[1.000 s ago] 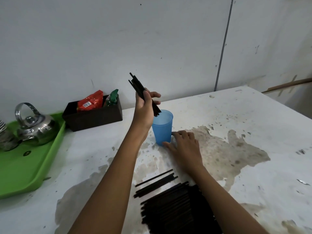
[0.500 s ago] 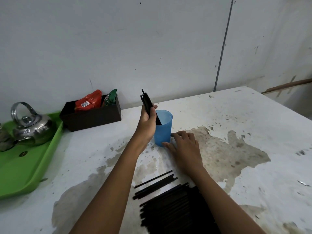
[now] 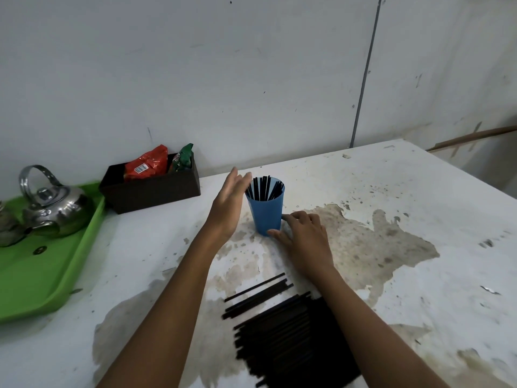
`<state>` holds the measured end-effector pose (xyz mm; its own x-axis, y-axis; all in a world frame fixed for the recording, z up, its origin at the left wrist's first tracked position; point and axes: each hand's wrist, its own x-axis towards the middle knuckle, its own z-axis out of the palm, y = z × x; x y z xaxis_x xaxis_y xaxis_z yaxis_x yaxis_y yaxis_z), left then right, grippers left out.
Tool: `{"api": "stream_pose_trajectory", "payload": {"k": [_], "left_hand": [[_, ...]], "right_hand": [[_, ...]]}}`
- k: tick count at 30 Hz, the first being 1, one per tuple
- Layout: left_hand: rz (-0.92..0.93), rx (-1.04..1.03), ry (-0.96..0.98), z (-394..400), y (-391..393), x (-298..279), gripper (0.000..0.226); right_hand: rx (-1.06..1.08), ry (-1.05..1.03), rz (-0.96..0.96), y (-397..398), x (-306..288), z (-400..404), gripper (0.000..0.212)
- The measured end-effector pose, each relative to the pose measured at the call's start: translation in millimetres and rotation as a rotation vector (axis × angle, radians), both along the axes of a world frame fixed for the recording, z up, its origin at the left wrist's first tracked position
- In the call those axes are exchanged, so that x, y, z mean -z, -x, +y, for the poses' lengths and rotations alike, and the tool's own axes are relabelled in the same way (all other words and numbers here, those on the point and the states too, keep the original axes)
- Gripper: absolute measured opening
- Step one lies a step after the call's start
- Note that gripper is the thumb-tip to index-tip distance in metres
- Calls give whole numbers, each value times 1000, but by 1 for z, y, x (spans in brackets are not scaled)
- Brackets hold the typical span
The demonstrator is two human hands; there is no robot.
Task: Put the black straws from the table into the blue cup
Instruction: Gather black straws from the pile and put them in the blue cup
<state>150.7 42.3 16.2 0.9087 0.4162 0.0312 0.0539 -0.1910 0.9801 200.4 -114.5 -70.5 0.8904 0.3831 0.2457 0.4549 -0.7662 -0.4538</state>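
Observation:
The blue cup (image 3: 266, 215) stands upright on the white table (image 3: 391, 275), with several black straws (image 3: 263, 188) leaning inside it. My left hand (image 3: 228, 204) hovers just left of the cup's rim, fingers spread and empty. My right hand (image 3: 303, 242) rests on the table against the cup's lower right side, thumb and fingertips touching its base. A big pile of black straws (image 3: 282, 337) lies on the table near me, partly under my right forearm, with a few loose ones at its far edge.
A dark brown box (image 3: 151, 191) with a red and a green packet stands at the back left. A green tray (image 3: 42, 270) at the left edge carries a steel kettle (image 3: 53, 208). The wall runs close behind the table.
My left hand lowered a bunch of straws into the cup and let go; it is now open beside the rim. The right hand stayed at the cup's base.

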Motion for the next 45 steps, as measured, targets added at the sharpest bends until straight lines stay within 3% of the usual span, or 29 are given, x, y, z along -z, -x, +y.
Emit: {"api": "stream_pose_trajectory", "payload": {"k": [3,8,12,14,18,24,33,39,42,45], "left_hand": [[-39,-86,-29,4,18,6,55],[-37,-162,-259,1,55,19,32],[88,-9,-466,-14,84,32,20],[203,137,-543,-24,97,37,28],[323,263,-747,-49,115,37,72],[377,357,-817,-66,127,31,85],[410,404,-791,-67,119,32,56],[427,456,-878,-67,112,28,35],[420,435,-945,-65,109,28,31],[404,381,-896,-59,107,31,23]], "right_hand": [[-25,-51,35,3,-3,-4,62],[-42,-174,108,11,1,-17,52],[-104,-190,60,18,2,-33,25],[-152,-175,32,25,1,-43,17],[-216,-141,2,39,-4,-67,23],[-181,-226,4,59,-6,-93,23],[-170,-160,-38,65,0,-95,20],[-176,-168,-54,63,0,-95,22],[-186,-172,-72,63,0,-95,24],[-195,-164,-84,62,0,-95,22]]}}
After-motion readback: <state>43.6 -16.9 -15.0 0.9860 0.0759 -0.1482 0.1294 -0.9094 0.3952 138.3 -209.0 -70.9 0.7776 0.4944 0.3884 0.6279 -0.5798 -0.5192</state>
